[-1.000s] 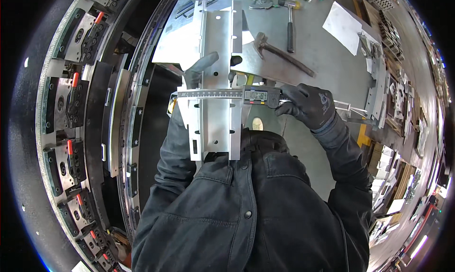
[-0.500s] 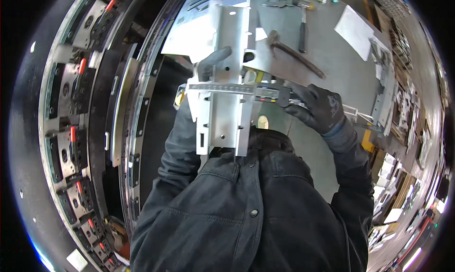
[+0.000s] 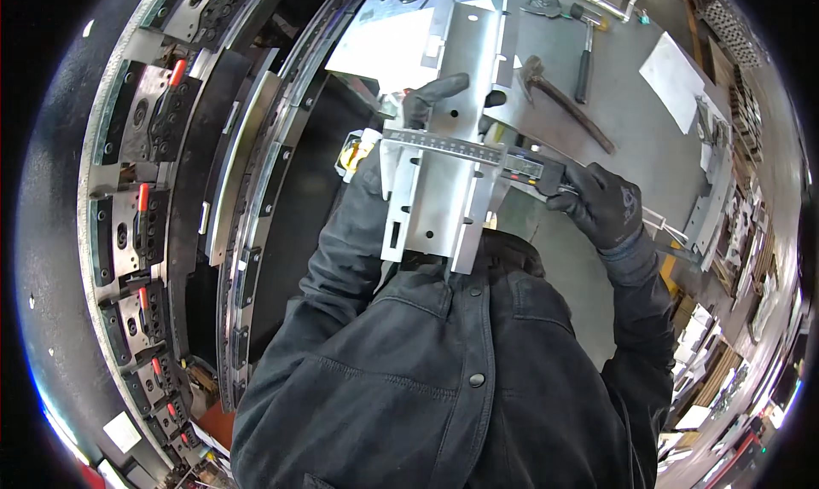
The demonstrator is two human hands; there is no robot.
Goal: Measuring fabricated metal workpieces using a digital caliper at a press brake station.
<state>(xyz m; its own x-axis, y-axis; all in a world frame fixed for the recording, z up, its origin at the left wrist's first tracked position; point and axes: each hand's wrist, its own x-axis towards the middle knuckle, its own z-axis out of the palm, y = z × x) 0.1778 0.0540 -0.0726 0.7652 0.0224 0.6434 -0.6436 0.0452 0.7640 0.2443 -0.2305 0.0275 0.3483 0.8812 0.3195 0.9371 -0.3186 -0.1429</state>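
Brown hammer (image 3: 570,109), black-handled mallet (image 3: 584,71), white sheet (image 3: 672,81) on grey tabletop (image 3: 627,105)

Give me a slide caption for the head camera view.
Left gloved hand grips a metal channel; right gloved hand holds a digital caliper across it.

left hand (image 3: 426,101), in a black fabric work glove: raised in front of the body, curled in a firm grip, palm hidden; one digit stretched toward the right, dark fingertips (image 3: 495,99) showing beyond it. left arm (image 3: 345,233), in a long black cloth sleeve: elbow bent, forearm angled upward and inward, cloth creased. right hand (image 3: 604,206), in a matching black glove, pale mark on its back: turned inward, thumb and fingers drawn together in a pinch. right arm (image 3: 640,306), in a like black sleeve: held outward, elbow bent, forearm rising.
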